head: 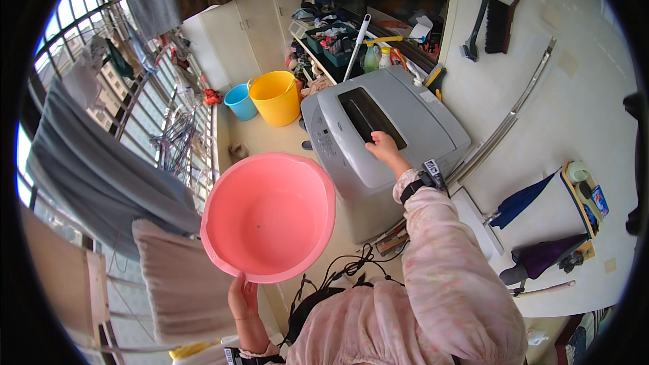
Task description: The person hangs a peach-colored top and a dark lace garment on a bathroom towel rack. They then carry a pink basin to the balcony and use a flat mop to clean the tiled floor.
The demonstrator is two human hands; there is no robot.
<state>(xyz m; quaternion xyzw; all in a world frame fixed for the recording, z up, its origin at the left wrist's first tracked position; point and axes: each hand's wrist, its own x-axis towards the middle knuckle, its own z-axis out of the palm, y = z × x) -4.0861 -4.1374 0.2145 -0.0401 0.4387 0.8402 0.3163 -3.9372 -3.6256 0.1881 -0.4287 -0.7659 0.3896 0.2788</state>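
Observation:
My left hand (243,299) grips the near rim of a round pink plastic basin (268,213), whose inside faces up and looks empty apart from a tiny dark speck. Ahead and to the right stands a grey top-loading Haier washing machine (421,106) with its lid down. Over the lid's dark window (362,111) is my right hand (384,149), its fingers loosely curled and holding nothing; whether it touches the lid cannot be told. Control buttons (324,137) lie along the machine's left edge.
A yellow tub (275,99) and a blue bucket (241,102) stand on the floor beyond the basin. Black cables (355,266) lie near my body. Towels (101,162) hang at left by the window bars. Bottles (371,58) stand behind the machine; a sink (476,223) is at right.

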